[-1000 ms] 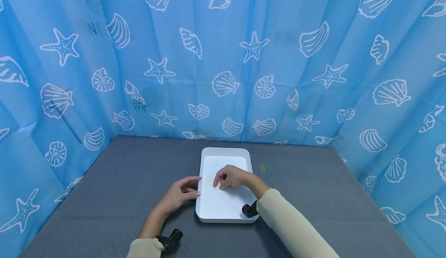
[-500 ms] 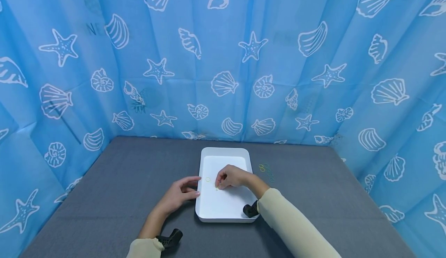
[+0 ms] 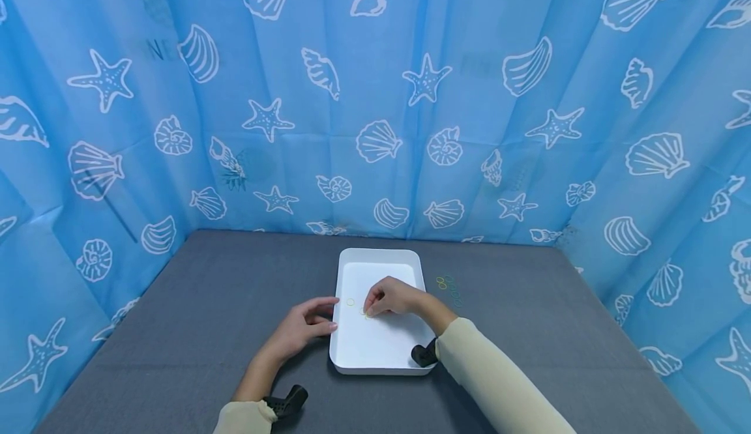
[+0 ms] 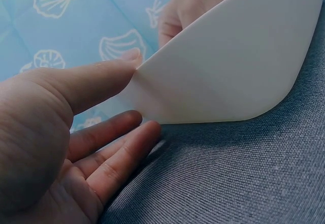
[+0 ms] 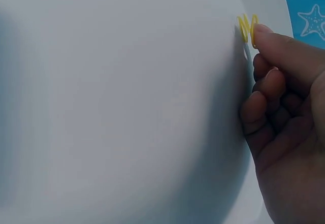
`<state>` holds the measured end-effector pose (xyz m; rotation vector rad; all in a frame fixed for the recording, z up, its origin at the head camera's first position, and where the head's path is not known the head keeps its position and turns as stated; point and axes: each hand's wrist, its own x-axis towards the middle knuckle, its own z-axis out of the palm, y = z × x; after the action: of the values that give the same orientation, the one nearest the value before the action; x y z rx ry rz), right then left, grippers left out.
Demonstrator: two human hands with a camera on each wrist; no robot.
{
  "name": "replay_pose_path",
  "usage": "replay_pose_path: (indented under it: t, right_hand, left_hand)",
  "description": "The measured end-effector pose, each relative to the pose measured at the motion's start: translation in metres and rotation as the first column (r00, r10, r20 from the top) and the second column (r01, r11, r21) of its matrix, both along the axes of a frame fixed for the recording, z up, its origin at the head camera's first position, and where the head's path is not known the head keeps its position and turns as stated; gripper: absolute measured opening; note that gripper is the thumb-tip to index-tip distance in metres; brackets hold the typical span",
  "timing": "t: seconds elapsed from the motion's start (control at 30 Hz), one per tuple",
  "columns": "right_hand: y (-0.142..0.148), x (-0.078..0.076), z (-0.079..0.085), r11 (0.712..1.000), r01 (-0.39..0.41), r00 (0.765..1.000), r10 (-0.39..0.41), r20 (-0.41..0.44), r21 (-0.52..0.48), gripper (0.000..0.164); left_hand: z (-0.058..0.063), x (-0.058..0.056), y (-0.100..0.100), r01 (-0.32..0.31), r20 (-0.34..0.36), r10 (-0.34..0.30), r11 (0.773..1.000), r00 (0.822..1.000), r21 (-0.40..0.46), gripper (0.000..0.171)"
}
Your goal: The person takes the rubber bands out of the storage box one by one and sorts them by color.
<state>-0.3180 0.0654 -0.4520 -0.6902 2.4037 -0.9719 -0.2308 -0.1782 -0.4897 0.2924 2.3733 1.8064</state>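
Note:
In the head view a white tray [image 3: 381, 349] lies on the grey table. My left hand [image 3: 300, 326] is at its left side; in the left wrist view the thumb [image 4: 96, 84] touches the rim and the extended fingers meet the outer wall below. Over the tray's middle, my right hand [image 3: 390, 296] pinches a thin yellow ring [image 5: 254, 31] at the thumb tip. Right beside it is another yellow loop [image 5: 244, 30], partly overlapping in the right wrist view. A separate yellow ring [image 3: 350, 302] lies on the tray floor near the left wall.
On the table, to the right of the tray, are a couple of yellow rings [image 3: 442, 283] and several green rings [image 3: 453, 287]. A blue curtain [image 3: 375, 95] with white shell prints hangs around the table's back and sides.
My right hand has shifted very slightly right, its fingertips staying low over the tray floor with the yellow ring. The left hand and the tray stay where they were.

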Motion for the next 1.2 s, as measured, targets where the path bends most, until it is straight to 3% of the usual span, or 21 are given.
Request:
replay_pose_path:
  t: [0.4,0.63,1.03,1.2]
  right_hand:
    - [0.007,-0.002,0.002,0.998,0.036,0.999,-0.035,0.022,-0.056,0.008]
    - [0.011,-0.004,0.019,0.994,0.081,0.997,-0.080,0.018,-0.078,0.009]
    - [0.035,-0.007,0.039,0.984,0.061,0.994,-0.075,-0.079,-0.167,0.009]
    - [0.049,-0.004,0.049,0.980,0.088,0.988,-0.109,-0.110,-0.177,0.011]
  left_hand:
    - [0.000,0.000,0.001,0.001,-0.004,-0.001,1.000,1.000,-0.003,0.052]
    - [0.001,0.000,0.001,0.012,-0.001,-0.012,1.000,1.000,0.010,0.052]
    - [0.000,0.000,0.001,-0.001,-0.005,0.001,1.000,1.000,-0.006,0.052]
    - [0.000,0.000,0.001,-0.004,-0.010,0.004,1.000,1.000,-0.011,0.052]
